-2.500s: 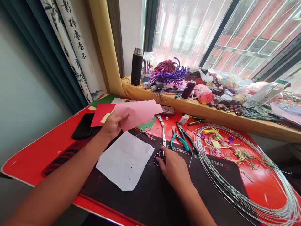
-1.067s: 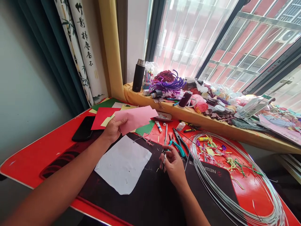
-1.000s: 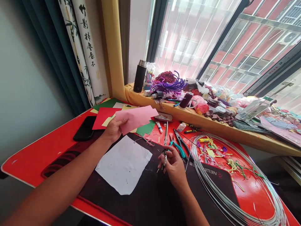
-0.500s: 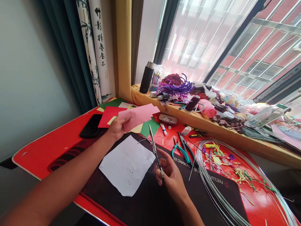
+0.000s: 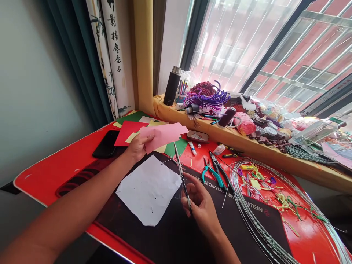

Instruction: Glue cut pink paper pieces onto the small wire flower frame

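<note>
My left hand (image 5: 139,146) pinches the near-left edge of a sheet of pink paper (image 5: 163,135), thumb on top, held above the stacked coloured sheets. One edge of the pink sheet is notched on the right. In my right hand (image 5: 198,200) is a pair of scissors (image 5: 180,170), blades together and pointing up and away, the tips apart from the pink paper. The fingers partly hide the scissor handles. Between my hands a white sheet of paper (image 5: 150,190) with cut corners lies on the black desk mat (image 5: 176,242). Red paper (image 5: 129,132) and green paper (image 5: 170,148) lie beyond my left hand.
A black phone (image 5: 106,144) lies at the left of the red table (image 5: 68,167). Teal-handled pliers (image 5: 213,174), black pliers (image 5: 218,168) and a large wire coil (image 5: 247,223) are at the right. Yarn scraps lie inside the coil. A thermos (image 5: 172,86) stands on the crowded sill.
My right hand has picked the scissors up from the mat, turned them upright and brought them left beside the white sheet. My left hand keeps holding the pink paper. The view has shifted slightly.
</note>
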Motion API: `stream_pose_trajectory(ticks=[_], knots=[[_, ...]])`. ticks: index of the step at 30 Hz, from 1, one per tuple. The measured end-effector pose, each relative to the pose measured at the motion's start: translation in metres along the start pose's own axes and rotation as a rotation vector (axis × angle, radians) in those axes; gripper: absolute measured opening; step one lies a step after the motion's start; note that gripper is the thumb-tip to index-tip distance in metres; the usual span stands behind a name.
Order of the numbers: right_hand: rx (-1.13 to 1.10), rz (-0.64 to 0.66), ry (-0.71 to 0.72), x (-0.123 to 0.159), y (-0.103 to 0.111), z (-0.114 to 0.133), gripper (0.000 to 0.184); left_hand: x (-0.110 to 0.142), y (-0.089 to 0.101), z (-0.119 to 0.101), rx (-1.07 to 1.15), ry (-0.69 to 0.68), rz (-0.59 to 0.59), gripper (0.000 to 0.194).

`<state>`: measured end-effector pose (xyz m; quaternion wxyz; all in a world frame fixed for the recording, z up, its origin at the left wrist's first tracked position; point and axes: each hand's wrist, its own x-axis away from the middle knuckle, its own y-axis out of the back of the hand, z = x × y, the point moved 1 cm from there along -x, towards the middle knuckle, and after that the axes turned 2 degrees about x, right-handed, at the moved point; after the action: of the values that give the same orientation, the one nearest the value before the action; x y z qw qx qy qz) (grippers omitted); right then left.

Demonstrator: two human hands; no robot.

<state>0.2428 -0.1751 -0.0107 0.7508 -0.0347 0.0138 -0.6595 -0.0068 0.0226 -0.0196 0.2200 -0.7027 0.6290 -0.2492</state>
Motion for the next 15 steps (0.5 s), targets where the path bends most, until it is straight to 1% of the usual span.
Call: stream_pose_trajectory(ticks=[6, 11, 15], knots=[[-0.003, -0.001, 0.015, 0.0002, 0.0004, 0.0031, 0.07, 0.0018, -0.0008, 0.0021, 0.004, 0.038, 0.038, 0.038], [0.0, 0.0, 0.011, 0.0001, -0.0006, 0.0051, 0.069, 0.0043, -0.0015, 0.0043, -0.005, 0.052, 0.077, 0.042], [0.002, -0.017, 0.009, 0.0006, -0.0008, 0.0056, 0.068, 0.0091, -0.0055, 0.0039, 0.021, 0.071, 0.098, 0.047]])
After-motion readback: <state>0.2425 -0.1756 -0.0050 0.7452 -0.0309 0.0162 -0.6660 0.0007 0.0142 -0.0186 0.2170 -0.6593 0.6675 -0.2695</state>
